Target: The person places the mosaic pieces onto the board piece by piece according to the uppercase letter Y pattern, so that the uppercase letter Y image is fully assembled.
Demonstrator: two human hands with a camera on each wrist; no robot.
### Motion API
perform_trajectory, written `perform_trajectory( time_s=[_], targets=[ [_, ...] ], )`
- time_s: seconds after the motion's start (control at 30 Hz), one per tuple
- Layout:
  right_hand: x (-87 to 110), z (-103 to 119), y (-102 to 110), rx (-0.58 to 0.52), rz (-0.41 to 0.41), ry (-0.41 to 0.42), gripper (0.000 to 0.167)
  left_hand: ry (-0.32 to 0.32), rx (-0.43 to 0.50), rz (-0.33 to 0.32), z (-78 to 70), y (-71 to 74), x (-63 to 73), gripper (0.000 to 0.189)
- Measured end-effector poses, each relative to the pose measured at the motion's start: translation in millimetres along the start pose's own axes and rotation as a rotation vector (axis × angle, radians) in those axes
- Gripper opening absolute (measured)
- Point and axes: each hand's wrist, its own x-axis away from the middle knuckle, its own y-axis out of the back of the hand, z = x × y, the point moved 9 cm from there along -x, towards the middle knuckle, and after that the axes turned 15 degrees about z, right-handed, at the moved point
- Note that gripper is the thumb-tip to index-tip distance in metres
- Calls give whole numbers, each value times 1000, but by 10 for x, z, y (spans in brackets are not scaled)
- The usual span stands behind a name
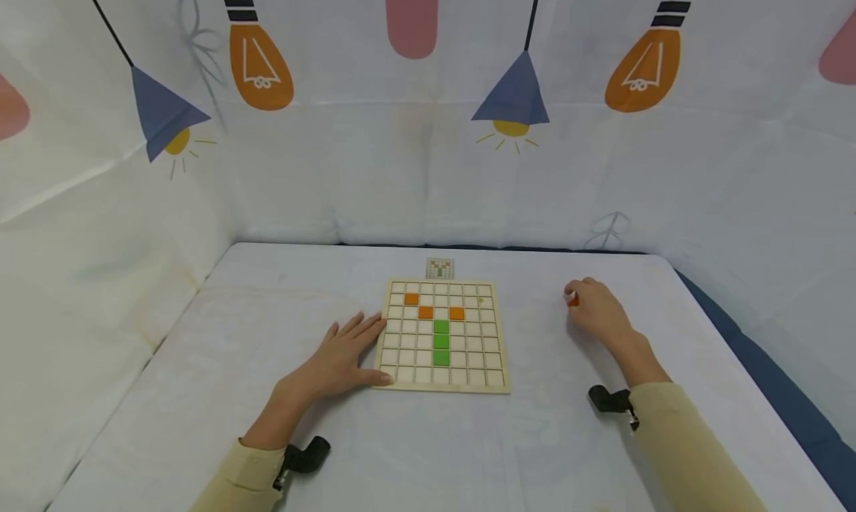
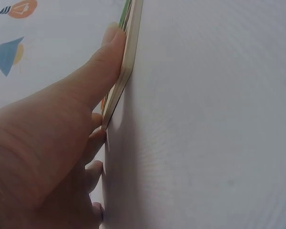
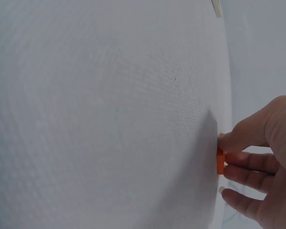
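A square wooden grid board (image 1: pixel 405 342) lies on the table, with three orange tiles (image 1: pixel 425 313) and a column of three green tiles (image 1: pixel 441 341) in its cells. Along its left edge rests my left hand (image 1: pixel 339 361), fingers straight and spread, the thumb over the near left corner. The left wrist view shows that thumb (image 2: pixel 112 43) against the board's rim (image 2: pixel 128 59). Off to the right of the board, my right hand (image 1: pixel 600 313) pinches an orange tile (image 3: pixel 220 163) between thumb and fingertips, at the table surface. Part of this tile is hidden by the fingers.
A small pattern card (image 1: pixel 440 268) with a printed grid lies just beyond the board's far edge. The white table (image 1: pixel 267 296) meets a white cloth backdrop (image 1: pixel 374 170) printed with lamps and bulbs. Black camera mounts (image 1: pixel 306 456) sit on both wrists.
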Motion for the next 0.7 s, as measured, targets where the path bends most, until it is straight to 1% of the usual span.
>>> perform_trajectory(
  time_s=[0.2, 0.33, 0.47, 0.6, 0.7],
  targets=[
    [-15, -56, 18, 0, 16, -40, 32, 3, 6, 4, -9, 10, 8, 101],
    [-23, -22, 46, 17, 18, -31, 30, 7, 5, 2, -9, 14, 14, 101],
    [-20, 13, 59, 28, 38, -28, 30, 6, -2, -2, -12, 17, 14, 101],
    [-13, -14, 34, 18, 63, -55, 31, 4, -1, -1, -7, 10, 6, 101],
    [-6, -41, 19, 13, 64, -74, 27, -1, 0, -1, -5, 2, -2, 101]
  ],
)
